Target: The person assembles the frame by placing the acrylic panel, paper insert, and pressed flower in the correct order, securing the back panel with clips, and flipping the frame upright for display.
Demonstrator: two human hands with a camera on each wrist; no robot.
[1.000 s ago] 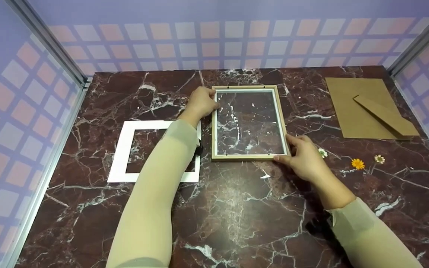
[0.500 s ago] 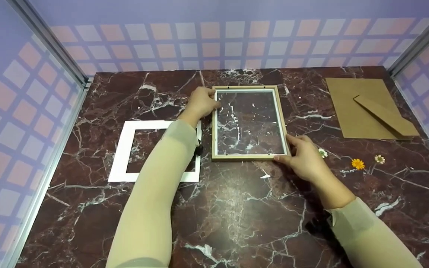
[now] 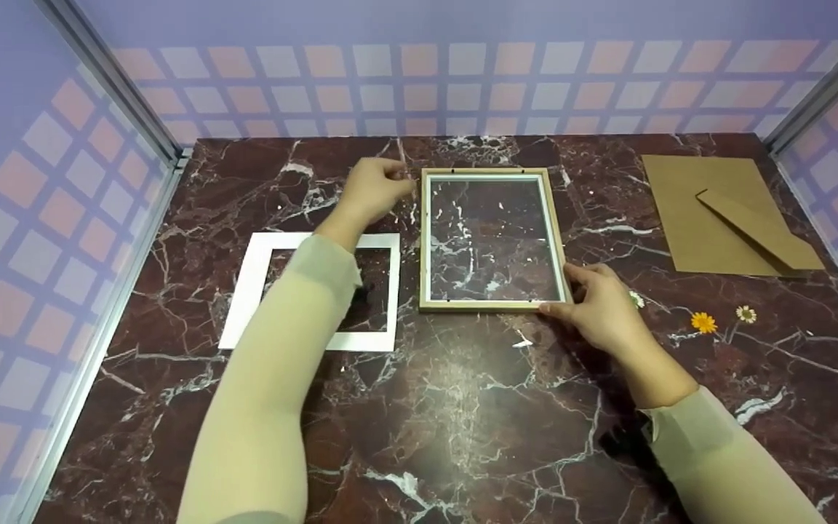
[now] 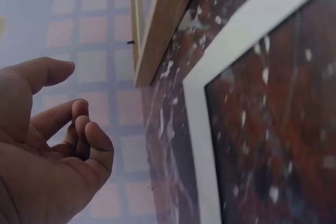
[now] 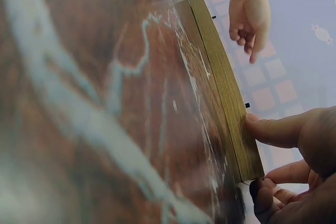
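Observation:
A light wooden picture frame (image 3: 492,306) lies flat on the dark marbled tabletop, which shows through its middle. White strips line its inner edge, and small black tabs stick out along the far and near sides. My right hand (image 3: 603,309) pinches the near right corner, thumb on the near side; the right wrist view shows the thumb (image 5: 275,128) against the wood. Just off the frame's far left side hovers my left hand (image 3: 369,191), holding nothing. Its fingers are loosely curled in the left wrist view. Below my left forearm lies a white mat (image 3: 241,306), partly covered.
At the far right lies a brown backing board (image 3: 681,233) with a slanted stand leg (image 3: 753,225). An orange flower (image 3: 703,322) and a white flower (image 3: 746,314) lie to the right of my right hand. Another white flower (image 3: 636,299) sits close beside that hand. Patterned walls enclose the table.
My left hand has let go of the frame's left side and moved off to the left. My right hand keeps its grip on the corner. The view has shifted slightly.

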